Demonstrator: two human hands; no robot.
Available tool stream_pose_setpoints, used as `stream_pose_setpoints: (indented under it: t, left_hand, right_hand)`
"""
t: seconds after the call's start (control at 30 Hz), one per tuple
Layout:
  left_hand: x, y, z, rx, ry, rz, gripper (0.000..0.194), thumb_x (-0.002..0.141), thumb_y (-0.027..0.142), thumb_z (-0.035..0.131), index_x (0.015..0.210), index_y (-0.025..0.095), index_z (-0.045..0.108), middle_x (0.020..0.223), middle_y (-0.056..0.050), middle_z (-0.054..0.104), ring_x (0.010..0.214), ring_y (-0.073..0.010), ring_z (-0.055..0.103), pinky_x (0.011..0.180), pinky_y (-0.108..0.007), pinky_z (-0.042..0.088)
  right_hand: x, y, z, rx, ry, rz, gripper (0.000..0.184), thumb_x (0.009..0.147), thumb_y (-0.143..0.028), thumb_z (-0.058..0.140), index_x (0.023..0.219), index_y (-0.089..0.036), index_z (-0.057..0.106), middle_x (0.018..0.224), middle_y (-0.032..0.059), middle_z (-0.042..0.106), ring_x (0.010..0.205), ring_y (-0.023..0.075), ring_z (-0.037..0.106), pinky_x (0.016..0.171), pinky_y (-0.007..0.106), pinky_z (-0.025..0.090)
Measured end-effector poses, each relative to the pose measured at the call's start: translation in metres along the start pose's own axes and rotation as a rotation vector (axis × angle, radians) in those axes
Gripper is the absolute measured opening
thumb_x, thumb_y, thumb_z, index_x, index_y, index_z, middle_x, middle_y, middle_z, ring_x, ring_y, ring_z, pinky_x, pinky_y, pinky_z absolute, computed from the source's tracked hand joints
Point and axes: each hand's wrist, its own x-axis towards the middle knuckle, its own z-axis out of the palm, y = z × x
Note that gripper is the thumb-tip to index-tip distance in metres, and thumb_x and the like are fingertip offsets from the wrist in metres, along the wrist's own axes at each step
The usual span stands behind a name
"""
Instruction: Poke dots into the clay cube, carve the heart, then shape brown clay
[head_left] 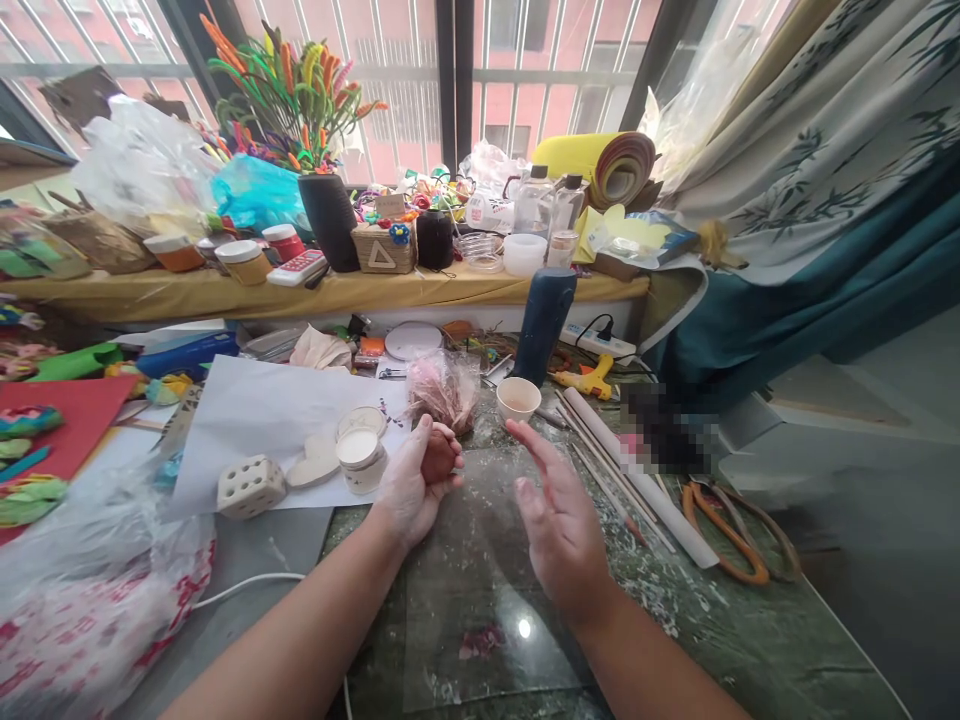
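Observation:
My left hand (412, 485) is curled round a lump of reddish-brown clay (439, 456), which shows between the thumb and fingers. Pale powder or dried residue coats the skin. Apart from it, my right hand (559, 510) is held up with its fingers stretched out and nothing in it. Both hands are above a clear plastic sheet (480, 580) on the dark, paint-marked table. Just behind the left hand lies a plastic bag of brown material (442, 390). A small cream bowl (518, 400) stands beyond the right fingertips.
At left, white paper (247, 420) bears a dotted clay die (251, 486), a flat clay piece (315, 460) and a white-topped jar (361, 460). To the right lie a white tube (637, 475), thin sticks, orange-handled scissors (724, 535) and a yellow glue gun (589, 378). A dark blue bottle (544, 325) stands behind.

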Motion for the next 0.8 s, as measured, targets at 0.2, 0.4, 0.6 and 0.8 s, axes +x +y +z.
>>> stream_pose_setpoints:
  t: [0.2,0.4,0.6,0.8]
  left_hand:
    - [-0.005,0.0,0.002,0.551,0.002,0.426,0.048,0.085,0.062,0.071,0.068,0.021,0.054,0.05,0.006,0.046,0.042,-0.0098,0.04,0.041,-0.022,0.033]
    - [-0.021,-0.001,0.005,1.272,-0.612,0.803,0.072,0.069,0.074,0.08,0.121,0.024,0.071,0.126,-0.014,0.069,0.118,-0.036,0.06,0.109,-0.056,0.041]
    - [-0.004,-0.006,-0.013,0.754,-0.298,0.624,0.047,0.097,0.057,0.059,0.129,0.023,0.066,0.139,-0.013,0.064,0.134,-0.0313,0.055,0.116,-0.048,0.039]
    - [0.008,-0.004,-0.009,0.159,-0.071,0.345,0.038,0.087,0.055,0.074,0.097,0.019,0.072,0.108,-0.009,0.076,0.099,-0.0235,0.071,0.091,-0.038,0.057]
  right_hand:
    - [0.011,0.001,0.013,0.809,-0.016,0.603,0.039,0.091,-0.048,0.068,0.119,-0.021,0.07,0.123,0.0089,0.073,0.111,0.0275,0.07,0.104,0.048,0.052]
    - [0.014,-0.007,0.011,1.17,-0.027,0.887,0.039,0.095,-0.051,0.059,0.1,-0.016,0.075,0.092,0.0077,0.079,0.088,0.0202,0.074,0.079,0.031,0.061]
    - [0.033,-0.013,-0.039,0.973,0.235,0.546,0.045,0.082,-0.046,0.075,0.051,-0.021,0.055,0.048,-0.0041,0.057,0.042,0.0151,0.056,0.033,0.022,0.038]
    - [0.034,-0.012,-0.047,0.473,0.705,0.027,0.035,0.095,-0.038,0.055,0.065,-0.023,0.063,0.062,-0.0015,0.067,0.057,0.0161,0.066,0.057,0.029,0.055]
